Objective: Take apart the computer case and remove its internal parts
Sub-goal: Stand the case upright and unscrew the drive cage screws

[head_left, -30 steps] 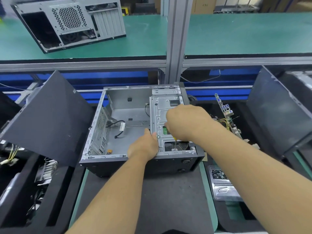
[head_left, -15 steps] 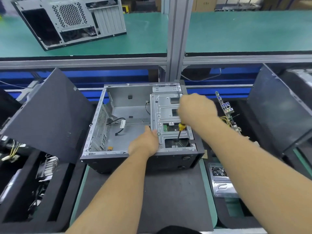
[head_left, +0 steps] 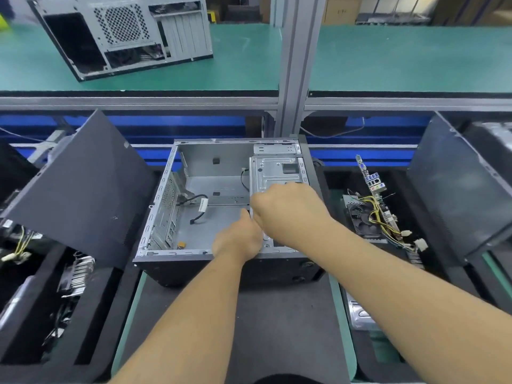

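The open computer case [head_left: 155, 217] lies on its side on the dark mat, its main bay stripped to bare metal apart from a loose black cable [head_left: 199, 203] with a white tag. At the case's right end is the silver drive cage [head_left: 277, 173]. My left hand [head_left: 238, 241] grips the cage's left edge near the front, thumb pointing up along it. Right beside it, my right hand [head_left: 291, 214] is curled into a fist over the cage and touches the left hand. Its palm hides the yellow-handled screwdriver.
A dark side panel [head_left: 83, 189] leans on the left bin, another panel [head_left: 457, 195] on the right. The right bin holds a motherboard with wires [head_left: 379, 212]; the left holds a heat sink [head_left: 77, 273]. A second case [head_left: 124, 34] sits on the far green table behind a post [head_left: 293, 65].
My right hand has moved left across the drive cage until it meets my left hand, and the screwdriver tip no longer shows. My left hand has stayed on the cage edge.
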